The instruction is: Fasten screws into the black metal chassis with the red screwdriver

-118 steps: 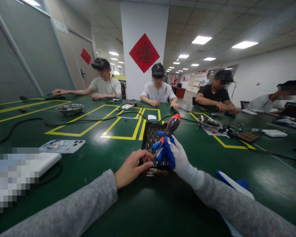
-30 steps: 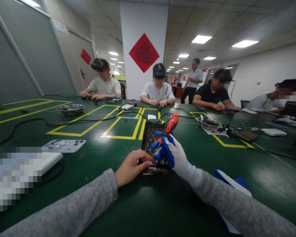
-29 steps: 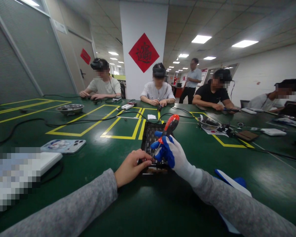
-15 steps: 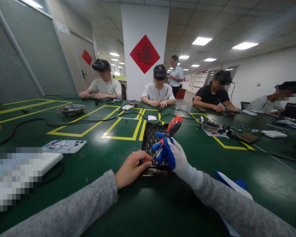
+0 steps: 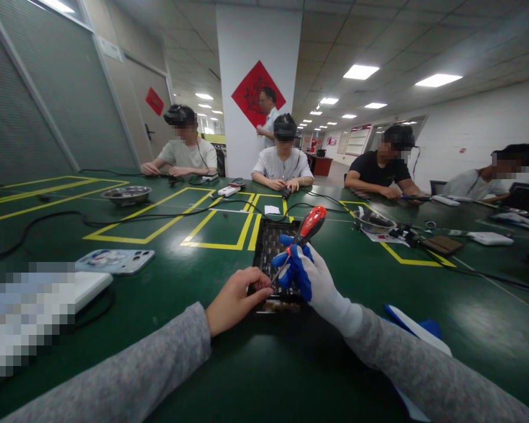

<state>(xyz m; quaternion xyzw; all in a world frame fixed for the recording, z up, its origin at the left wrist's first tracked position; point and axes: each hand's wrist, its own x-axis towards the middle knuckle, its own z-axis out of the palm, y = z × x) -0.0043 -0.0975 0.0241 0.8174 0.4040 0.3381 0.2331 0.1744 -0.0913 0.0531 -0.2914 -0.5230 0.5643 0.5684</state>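
Note:
My right hand (image 5: 315,279), in a white glove with blue-coated fingers, grips a screwdriver (image 5: 312,223) by the lower part of its red and black handle. The tool leans, its handle up and to the right, its shaft running down to the left. Bare and closed, my left hand (image 5: 238,298) pinches at the shaft's lower end; the tip and anything small between thumb and fingers are hidden. Beneath both hands lies a black rectangular tray-like case (image 5: 264,241) with many small dark parts or recesses inside, which I cannot make out singly.
A loose blue and white glove (image 5: 417,329) lies right of my forearm. To the left are a phone (image 5: 114,260) and a white device (image 5: 90,288). Metal bowls (image 5: 127,195) and black cables (image 5: 167,218) lie farther off. Several people sit around the green table (image 5: 189,376).
The screwdriver's handle has turned a little in my right hand, showing more red. My left hand stays in place. A person in the background has walked left, behind the seated one.

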